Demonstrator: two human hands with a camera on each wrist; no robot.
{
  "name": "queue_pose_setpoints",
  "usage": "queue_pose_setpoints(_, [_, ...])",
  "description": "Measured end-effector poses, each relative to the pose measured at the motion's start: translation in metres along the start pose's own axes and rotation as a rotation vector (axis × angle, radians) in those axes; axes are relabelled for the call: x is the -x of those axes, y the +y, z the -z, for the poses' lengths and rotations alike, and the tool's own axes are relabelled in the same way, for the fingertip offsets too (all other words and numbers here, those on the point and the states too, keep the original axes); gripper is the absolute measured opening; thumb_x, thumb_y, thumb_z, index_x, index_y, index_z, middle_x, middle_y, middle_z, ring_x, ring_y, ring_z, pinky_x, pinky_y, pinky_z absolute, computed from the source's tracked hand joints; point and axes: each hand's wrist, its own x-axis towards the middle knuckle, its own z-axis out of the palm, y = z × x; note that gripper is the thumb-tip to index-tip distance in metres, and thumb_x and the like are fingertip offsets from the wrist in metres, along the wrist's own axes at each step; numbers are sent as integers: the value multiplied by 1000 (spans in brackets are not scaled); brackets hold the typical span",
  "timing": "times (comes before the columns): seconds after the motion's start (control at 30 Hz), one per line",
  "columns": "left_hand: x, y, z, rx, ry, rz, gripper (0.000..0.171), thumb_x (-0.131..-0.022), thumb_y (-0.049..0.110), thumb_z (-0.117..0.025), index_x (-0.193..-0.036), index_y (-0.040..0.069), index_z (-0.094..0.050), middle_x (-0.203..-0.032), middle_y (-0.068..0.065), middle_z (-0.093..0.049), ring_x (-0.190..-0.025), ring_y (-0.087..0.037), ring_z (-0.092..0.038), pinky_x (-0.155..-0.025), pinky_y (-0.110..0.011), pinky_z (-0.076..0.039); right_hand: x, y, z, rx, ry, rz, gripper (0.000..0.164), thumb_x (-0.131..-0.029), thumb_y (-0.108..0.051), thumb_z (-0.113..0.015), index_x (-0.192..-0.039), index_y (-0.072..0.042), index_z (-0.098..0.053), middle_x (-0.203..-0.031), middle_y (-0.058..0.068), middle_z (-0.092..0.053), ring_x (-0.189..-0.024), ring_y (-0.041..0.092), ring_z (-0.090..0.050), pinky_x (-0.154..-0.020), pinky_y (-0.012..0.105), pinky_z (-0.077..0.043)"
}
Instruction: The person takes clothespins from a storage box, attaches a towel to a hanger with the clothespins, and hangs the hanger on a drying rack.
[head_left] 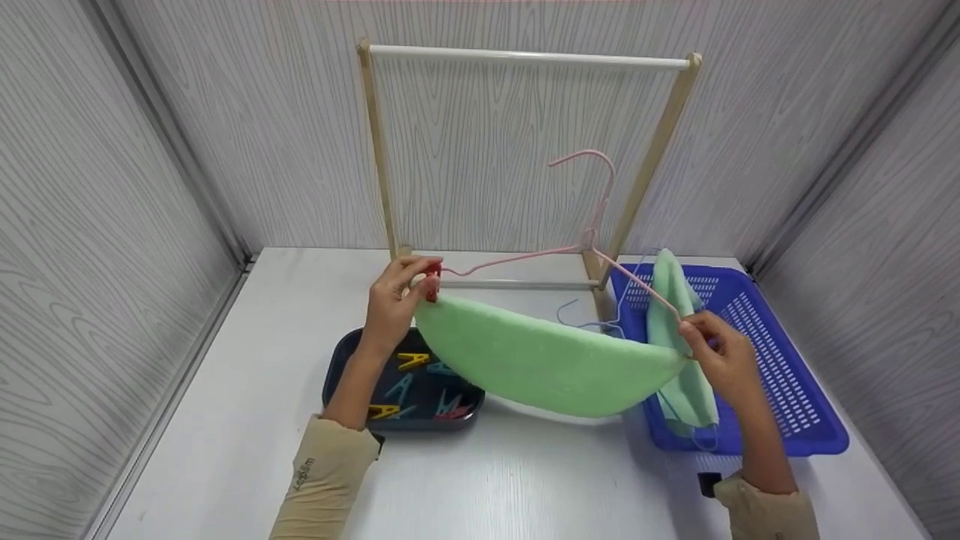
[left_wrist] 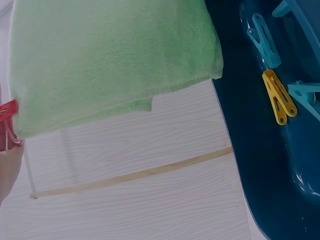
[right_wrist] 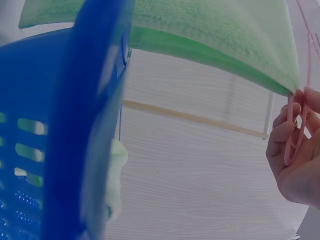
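A pink clothes hanger (head_left: 525, 257) is held up with its hook on top, and a light green towel (head_left: 555, 364) hangs folded along its lower side. My left hand (head_left: 394, 300) pinches a red clothespin (head_left: 433, 282) at the towel's left corner; the same clothespin shows at the left edge of the left wrist view. At the other end, my right hand (head_left: 720, 352) grips the hanger's right end beside the towel's right corner. In the right wrist view the fingers (right_wrist: 282, 132) curl round the pink hanger end (right_wrist: 289, 145).
Below my left forearm lies a dark blue tray (head_left: 341, 360) holding several yellow, blue and red clothespins. At right stands a blue basket (head_left: 795, 375), with another green towel (head_left: 690, 390) and a blue hanger (head_left: 600, 324) by its left side. Behind is a rack with a white bar (head_left: 525, 55).
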Motion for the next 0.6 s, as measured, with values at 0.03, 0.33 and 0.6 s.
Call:
queue_pose_setpoints(0.03, [-1,4,0,4,3,-3,25,-81,-13,-59,-106,-14,-61,-100,-21,-57,-92,-24,-56,-85,-27,-44,0,-4,0,-22,6,9,9,-90,5,-54,-87,5,-62,-68,9,-52,-60,11,-48,-51,16,-45])
queue_pose_setpoints(0.33, [-3,24,0,-44,15,44,26,-83,-11,-58,-109,-13,-60,-101,-22,-57,-97,-24,-55,-86,-28,-42,-1,-23,-3,-115,116,41,11,-90,7,-52,-84,11,-61,-64,14,-51,-55,11,-45,-49,16,-39])
queue_pose_setpoints(0.6, [-2,28,1,-87,20,91,30,-84,-8,-60,-114,-12,-58,-110,-23,-56,-106,-30,-52,-90,-35,-41,-3,-22,-4,-138,158,39,12,-90,8,-51,-83,11,-60,-63,15,-50,-56,10,-44,-51,16,-38])
